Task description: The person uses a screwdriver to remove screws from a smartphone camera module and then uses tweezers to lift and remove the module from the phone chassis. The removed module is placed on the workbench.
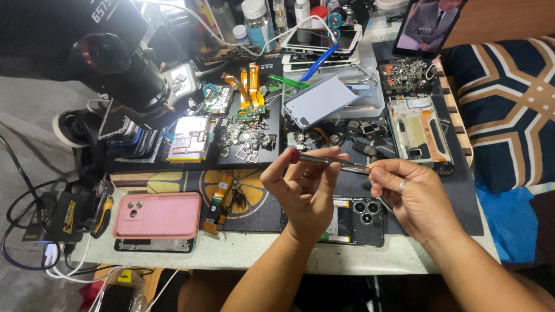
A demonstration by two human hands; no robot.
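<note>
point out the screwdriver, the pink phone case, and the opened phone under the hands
screwdriver (326, 161): head view, mid-shaft between both hands.
pink phone case (165, 215): head view, centre of its back.
opened phone (364, 219): head view, beside the camera lenses.

Two bare forearms, sleeveless, a plain silver ring (402, 186) on the right hand (410, 193).

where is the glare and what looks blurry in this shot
Head view: glare whitens the opened phone under the black microscope; the slim metal screwdriver with red cap, held by left hand and right hand, stays sharp; frame edges bend, corners soften.
</note>
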